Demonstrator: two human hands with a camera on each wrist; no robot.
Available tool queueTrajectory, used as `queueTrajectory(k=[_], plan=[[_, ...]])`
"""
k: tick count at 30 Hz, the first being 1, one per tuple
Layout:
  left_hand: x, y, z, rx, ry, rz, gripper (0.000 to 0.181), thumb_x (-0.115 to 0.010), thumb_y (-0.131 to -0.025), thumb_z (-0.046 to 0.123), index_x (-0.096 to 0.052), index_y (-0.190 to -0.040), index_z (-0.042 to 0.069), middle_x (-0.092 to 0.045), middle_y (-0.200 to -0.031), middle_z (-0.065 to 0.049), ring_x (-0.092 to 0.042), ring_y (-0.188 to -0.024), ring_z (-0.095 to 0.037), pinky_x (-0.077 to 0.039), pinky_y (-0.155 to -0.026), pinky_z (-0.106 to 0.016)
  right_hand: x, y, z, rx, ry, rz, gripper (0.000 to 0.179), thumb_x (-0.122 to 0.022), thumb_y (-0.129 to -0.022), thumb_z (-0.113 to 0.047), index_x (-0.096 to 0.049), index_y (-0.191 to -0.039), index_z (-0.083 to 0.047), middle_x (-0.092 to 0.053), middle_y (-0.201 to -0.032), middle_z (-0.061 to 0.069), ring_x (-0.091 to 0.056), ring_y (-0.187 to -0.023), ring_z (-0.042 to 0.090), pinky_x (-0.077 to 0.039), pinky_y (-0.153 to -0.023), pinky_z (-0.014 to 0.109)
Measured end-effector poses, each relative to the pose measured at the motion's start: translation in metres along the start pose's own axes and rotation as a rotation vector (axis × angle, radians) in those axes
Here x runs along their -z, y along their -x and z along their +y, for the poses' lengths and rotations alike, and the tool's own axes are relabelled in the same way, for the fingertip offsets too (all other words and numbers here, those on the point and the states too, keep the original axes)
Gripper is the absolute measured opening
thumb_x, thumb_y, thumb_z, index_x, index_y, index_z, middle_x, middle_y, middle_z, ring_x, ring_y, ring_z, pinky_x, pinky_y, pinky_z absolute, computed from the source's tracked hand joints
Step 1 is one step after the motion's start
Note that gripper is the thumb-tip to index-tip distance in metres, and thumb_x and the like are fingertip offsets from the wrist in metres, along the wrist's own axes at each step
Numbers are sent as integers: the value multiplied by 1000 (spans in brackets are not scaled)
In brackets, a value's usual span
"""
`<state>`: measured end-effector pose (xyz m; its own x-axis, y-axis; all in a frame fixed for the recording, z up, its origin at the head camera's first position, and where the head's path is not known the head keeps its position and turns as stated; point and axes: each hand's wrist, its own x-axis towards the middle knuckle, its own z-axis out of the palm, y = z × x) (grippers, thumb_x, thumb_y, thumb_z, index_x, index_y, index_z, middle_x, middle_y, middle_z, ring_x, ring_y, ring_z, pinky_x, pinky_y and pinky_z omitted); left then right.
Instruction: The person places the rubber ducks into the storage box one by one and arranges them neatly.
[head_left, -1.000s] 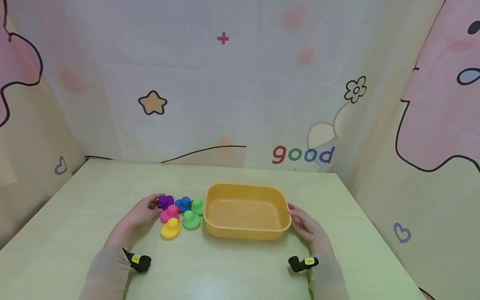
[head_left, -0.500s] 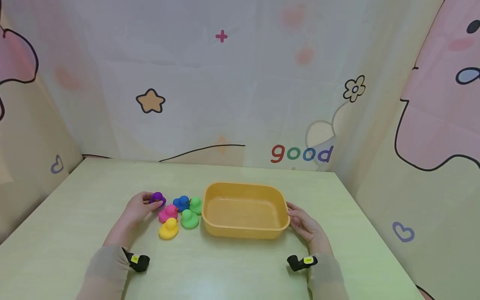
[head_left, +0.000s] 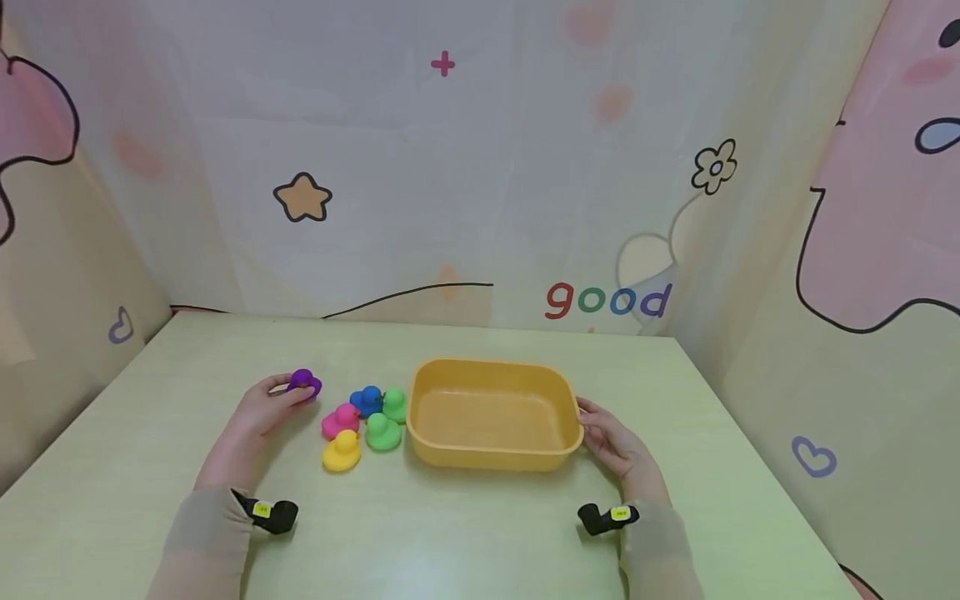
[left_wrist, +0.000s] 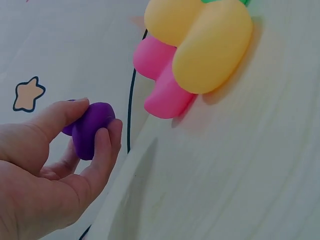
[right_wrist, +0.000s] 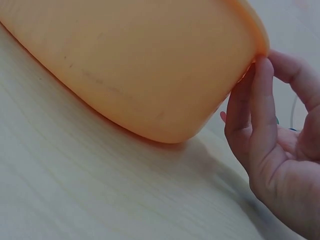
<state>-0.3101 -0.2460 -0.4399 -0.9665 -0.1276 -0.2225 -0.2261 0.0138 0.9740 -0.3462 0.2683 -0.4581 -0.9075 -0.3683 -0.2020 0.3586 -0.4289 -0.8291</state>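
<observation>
My left hand (head_left: 264,408) pinches a purple rubber duck (head_left: 303,382) between thumb and fingers, left of the other ducks. In the left wrist view the purple duck (left_wrist: 90,131) appears held up off the table. Close by sit a pink duck (head_left: 339,423), a yellow duck (head_left: 341,452), a blue duck (head_left: 366,402) and two green ducks, one in front (head_left: 383,435) and one behind (head_left: 395,407). An orange-yellow plastic basin (head_left: 491,458) stands to their right. At its right end my right hand (head_left: 617,442) pinches the rim with thumb and fingertips (right_wrist: 263,70).
Pale wood-grain table top (head_left: 435,533) lies under everything. A printed cloth backdrop (head_left: 375,167) rises behind the table and along both sides. Each wrist wears a small black camera, the left one (head_left: 273,515) and the right one (head_left: 603,518).
My left hand has taken hold of the purple duck and drawn it left and away from the group. The right hand stays at the basin's rim, and the basin has not moved.
</observation>
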Motion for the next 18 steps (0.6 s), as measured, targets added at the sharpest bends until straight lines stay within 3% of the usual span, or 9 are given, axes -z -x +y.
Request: queueTrajectory(k=[4,8,18], plan=[[-3,0,3,-11,68,-48,76,-61,-96,11,-15,-154,-4,-25,-153,-33,-62,-81,4,-49,-96,-24,1,2,-2,9,1,13,60,-39,-98,10,-14,-151,-3,-67,-106,3,-68,-88,8,-56,-77,17],[-7,3,8,-18,75,-70,78,-60,-97,13,-11,-155,-2,-23,-154,-32,-63,-81,4,-46,-97,-24,2,2,-2,34,31,0,54,-41,-98,10,-21,-148,0,-66,-107,4,-67,-89,8,-56,-78,17],[-26,9,19,-34,44,-79,73,-56,-99,16,-12,-155,-1,-23,-155,-28,-57,-94,-2,-39,-102,-27,0,0,1,43,-1,-66,61,-37,-96,12,-9,-150,4,-65,-107,5,-67,-91,9,-56,-80,17]])
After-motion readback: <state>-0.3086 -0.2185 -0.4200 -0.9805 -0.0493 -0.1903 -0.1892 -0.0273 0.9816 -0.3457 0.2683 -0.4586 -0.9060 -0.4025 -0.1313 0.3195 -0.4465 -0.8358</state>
